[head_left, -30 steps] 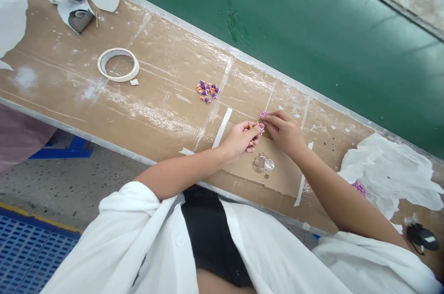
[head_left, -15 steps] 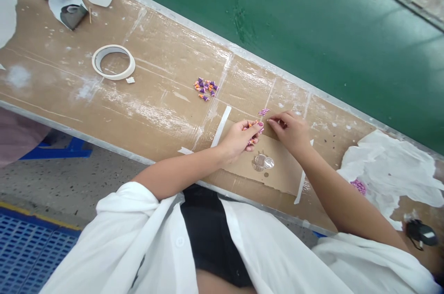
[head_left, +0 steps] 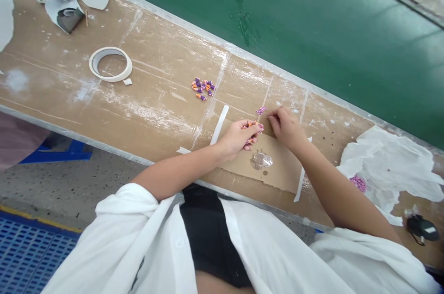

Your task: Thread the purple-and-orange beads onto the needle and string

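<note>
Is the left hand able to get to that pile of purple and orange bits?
Probably yes. The left hand lies close to the pile of purple and orange bits, with only bare table and a flat tape strip between them. Its fingers are pinching some small bits, though.

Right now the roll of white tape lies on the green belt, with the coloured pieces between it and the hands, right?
No. The head view shows the roll of white tape on the brown bench, not the green belt; the coloured pieces do lie between it and the left hand and right hand.
</note>
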`<state>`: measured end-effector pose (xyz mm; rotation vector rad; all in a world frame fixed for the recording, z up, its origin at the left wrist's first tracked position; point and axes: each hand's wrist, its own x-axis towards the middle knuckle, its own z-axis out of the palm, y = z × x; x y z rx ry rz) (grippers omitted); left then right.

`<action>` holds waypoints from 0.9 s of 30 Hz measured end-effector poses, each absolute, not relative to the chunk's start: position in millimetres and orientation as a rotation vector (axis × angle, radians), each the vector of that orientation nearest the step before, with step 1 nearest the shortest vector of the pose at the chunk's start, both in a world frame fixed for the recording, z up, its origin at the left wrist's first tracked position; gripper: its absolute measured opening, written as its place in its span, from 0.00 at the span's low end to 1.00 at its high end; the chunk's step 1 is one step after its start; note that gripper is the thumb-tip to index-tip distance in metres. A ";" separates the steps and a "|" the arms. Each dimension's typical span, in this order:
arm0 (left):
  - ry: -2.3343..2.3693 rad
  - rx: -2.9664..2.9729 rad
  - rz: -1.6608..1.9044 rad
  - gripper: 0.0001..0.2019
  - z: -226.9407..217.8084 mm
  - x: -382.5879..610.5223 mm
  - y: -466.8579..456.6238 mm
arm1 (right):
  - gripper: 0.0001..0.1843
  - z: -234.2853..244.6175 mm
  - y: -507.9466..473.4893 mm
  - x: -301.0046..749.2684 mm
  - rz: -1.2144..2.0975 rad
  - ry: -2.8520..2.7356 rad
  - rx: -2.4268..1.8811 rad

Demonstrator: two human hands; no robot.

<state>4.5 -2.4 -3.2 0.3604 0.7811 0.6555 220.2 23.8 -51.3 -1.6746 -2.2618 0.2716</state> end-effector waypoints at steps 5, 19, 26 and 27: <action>0.782 0.342 0.648 0.09 -5.3 4.9 -2.7 | 0.06 -39.5 23.3 230.2 0.239 -2.086 -1.633; 0.807 0.376 0.636 0.09 -7.7 5.6 -1.8 | 0.09 -47.7 22.3 217.0 0.161 -2.399 -1.727; 0.849 0.474 0.624 0.07 -8.9 6.2 -3.6 | 0.04 -16.6 5.6 203.9 0.513 -2.250 -1.364; 0.831 0.489 0.620 0.06 -9.4 6.1 -4.4 | 0.04 -9.9 0.5 199.4 0.541 -2.247 -1.316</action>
